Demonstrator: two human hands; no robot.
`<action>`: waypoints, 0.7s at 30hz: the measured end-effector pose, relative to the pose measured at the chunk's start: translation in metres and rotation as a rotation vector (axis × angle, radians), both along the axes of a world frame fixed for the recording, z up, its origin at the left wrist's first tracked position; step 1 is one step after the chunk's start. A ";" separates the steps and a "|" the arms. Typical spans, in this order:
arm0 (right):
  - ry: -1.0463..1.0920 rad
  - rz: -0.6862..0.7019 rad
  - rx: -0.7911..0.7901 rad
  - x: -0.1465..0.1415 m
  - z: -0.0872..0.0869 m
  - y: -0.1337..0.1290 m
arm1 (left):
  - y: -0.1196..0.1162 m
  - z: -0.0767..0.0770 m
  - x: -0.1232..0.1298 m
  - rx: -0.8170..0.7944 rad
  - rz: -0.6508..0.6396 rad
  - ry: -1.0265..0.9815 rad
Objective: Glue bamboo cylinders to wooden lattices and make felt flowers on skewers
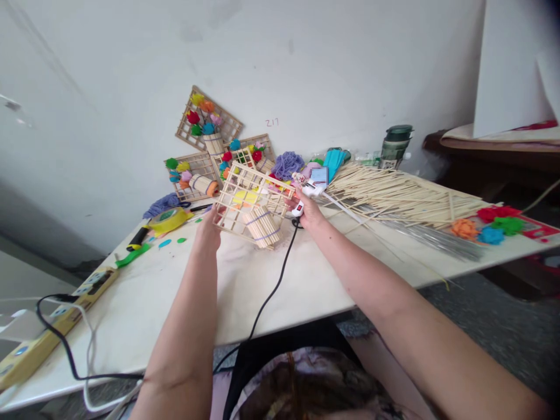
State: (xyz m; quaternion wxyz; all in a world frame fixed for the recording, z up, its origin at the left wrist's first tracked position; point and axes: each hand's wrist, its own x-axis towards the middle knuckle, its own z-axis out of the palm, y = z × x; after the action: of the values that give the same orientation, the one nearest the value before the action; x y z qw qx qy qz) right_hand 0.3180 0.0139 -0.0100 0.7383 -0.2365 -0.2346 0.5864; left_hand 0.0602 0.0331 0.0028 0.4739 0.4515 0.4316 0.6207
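Observation:
A lattice panel of thin wooden sticks is held up in front of me, tilted above the table. On its front sits a small vase-like bundle of short sticks, tied with purple bands. My left hand is closed on the panel's left edge. My right hand grips the right edge. Right beside those fingers is a white glue gun with a red switch and a black cord; whether the hand touches it I cannot tell. Yellow pieces show through the lattice.
Finished panels with colourful flowers lean on the wall. Loose sticks and wires cover the right. Yellow tape, purple yarn and a power strip lie about. A black cord crosses the front edge.

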 end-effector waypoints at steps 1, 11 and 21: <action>0.004 0.005 0.003 0.000 -0.001 0.000 | -0.004 -0.003 0.002 -0.034 -0.069 -0.138; 0.042 0.042 0.004 -0.003 -0.006 0.000 | -0.018 -0.021 0.039 -0.226 -0.155 -0.563; -0.005 0.075 0.035 -0.008 -0.007 -0.003 | -0.013 -0.024 0.042 -0.123 -0.049 -0.490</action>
State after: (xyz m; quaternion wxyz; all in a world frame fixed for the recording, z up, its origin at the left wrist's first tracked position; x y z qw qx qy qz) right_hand 0.3101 0.0108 -0.0166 0.7192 -0.2159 -0.2556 0.6089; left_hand 0.1020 0.0198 -0.0216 0.6058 0.2681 0.3298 0.6726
